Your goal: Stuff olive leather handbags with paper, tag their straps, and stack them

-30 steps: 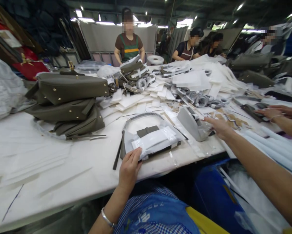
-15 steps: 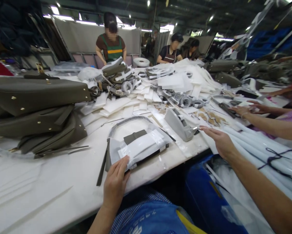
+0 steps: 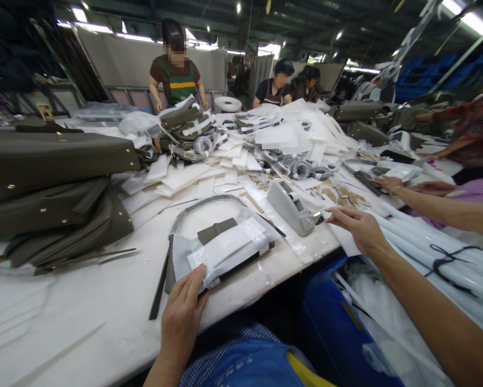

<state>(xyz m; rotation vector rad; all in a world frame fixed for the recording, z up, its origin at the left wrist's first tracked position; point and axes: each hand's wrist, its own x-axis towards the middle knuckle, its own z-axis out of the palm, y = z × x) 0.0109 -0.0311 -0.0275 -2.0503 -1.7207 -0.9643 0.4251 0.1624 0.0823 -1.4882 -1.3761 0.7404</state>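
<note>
In front of me lies an olive bag piece [image 3: 216, 229], partly wrapped in white foam sheet [image 3: 229, 244], with a curved handle [image 3: 209, 200] covered in clear film arching behind it. My left hand [image 3: 184, 306] grips its near left edge, fingers on top of the wrapping and thumb low at the side. A grey tape dispenser [image 3: 292, 207] stands to the right of the piece. At its cutting end, my right hand [image 3: 358, 231] pinches the end of the clear tape [image 3: 318, 214] between thumb and fingertips. A dark strap [image 3: 159, 279] hangs off the piece's left side.
Olive bags [image 3: 56, 183] are stacked at the left. White foam sheets [image 3: 193, 174] and wrapped straps [image 3: 301, 167] cover the table's middle. A blue bin [image 3: 330, 317] and white rolls [image 3: 438, 247] are at the lower right. A co-worker's hand [image 3: 386, 183] works at right; other people stand behind.
My right hand's fingers have closed from outstretched into a pinch at the dispenser's tape end. My left hand keeps its hold. The view has shifted slightly to the right.
</note>
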